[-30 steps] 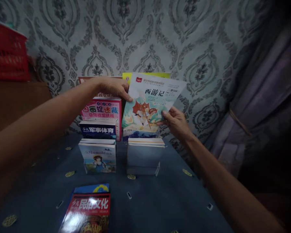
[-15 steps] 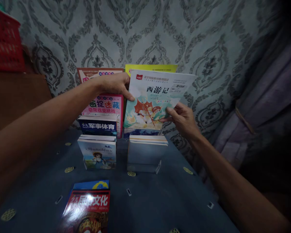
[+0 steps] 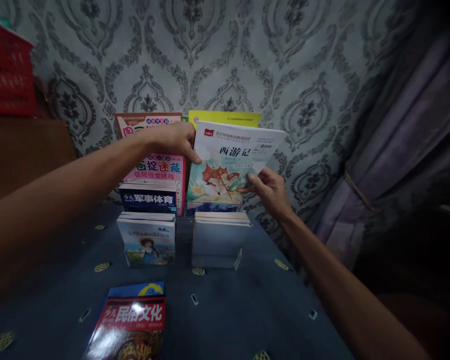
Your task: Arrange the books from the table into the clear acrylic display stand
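Between my two hands is a white and teal illustrated book (image 3: 219, 172), its cover facing me and leaning slightly right. My left hand (image 3: 182, 139) pinches its left edge, thumb on the cover. On the lower right edge, my right hand (image 3: 269, 187) grips it with the thumb in front and other fingers partly hidden behind. A yellow book (image 3: 243, 117) stands right behind it. Below, a clear holder (image 3: 217, 261) keeps several books upright, with a plain grey-blue cover (image 3: 219, 235) in front. How far the book's bottom edge sits inside the rack is hidden.
Left of it, pink books (image 3: 159, 172), a dark blue book (image 3: 149, 196) and a light blue book (image 3: 149, 240) stand in a rack. A red book (image 3: 131, 325) lies near the front on the dark tablecloth (image 3: 228, 315). A red basket (image 3: 9, 75) sits far left; a curtain (image 3: 345, 215) hangs right.
The view has shifted slightly, so everything sits a little lower and further left. Both hands keep hold of the book, which has hardly moved against the rack.
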Available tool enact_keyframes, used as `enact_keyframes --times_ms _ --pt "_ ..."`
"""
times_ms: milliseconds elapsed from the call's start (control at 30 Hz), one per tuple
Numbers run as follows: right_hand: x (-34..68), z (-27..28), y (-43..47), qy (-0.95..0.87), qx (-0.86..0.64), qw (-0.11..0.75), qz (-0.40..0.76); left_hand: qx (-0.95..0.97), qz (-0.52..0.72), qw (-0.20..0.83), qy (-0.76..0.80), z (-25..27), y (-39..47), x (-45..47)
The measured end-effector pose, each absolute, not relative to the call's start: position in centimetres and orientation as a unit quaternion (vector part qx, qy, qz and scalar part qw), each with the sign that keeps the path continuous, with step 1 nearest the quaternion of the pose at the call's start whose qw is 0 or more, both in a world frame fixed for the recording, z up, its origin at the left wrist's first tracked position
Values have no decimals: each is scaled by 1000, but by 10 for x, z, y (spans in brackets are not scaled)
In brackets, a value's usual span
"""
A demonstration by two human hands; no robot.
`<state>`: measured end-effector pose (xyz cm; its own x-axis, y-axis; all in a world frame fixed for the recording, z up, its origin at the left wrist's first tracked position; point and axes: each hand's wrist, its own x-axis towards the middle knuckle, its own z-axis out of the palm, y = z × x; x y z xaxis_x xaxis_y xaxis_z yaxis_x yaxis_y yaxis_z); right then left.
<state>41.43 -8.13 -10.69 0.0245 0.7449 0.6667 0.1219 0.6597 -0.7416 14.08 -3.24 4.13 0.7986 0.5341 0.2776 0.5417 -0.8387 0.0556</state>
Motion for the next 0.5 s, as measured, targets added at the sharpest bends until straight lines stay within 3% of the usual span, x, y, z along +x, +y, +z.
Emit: enact_keyframes --times_ms 200,500 --pt "416 -123 -84 -653 -341 620 270 -951 -98 7 -294 33 -43 147" --pt "422 -114 -85 -668 -356 597 264 -939 -180 26 -291 37 -58 151"
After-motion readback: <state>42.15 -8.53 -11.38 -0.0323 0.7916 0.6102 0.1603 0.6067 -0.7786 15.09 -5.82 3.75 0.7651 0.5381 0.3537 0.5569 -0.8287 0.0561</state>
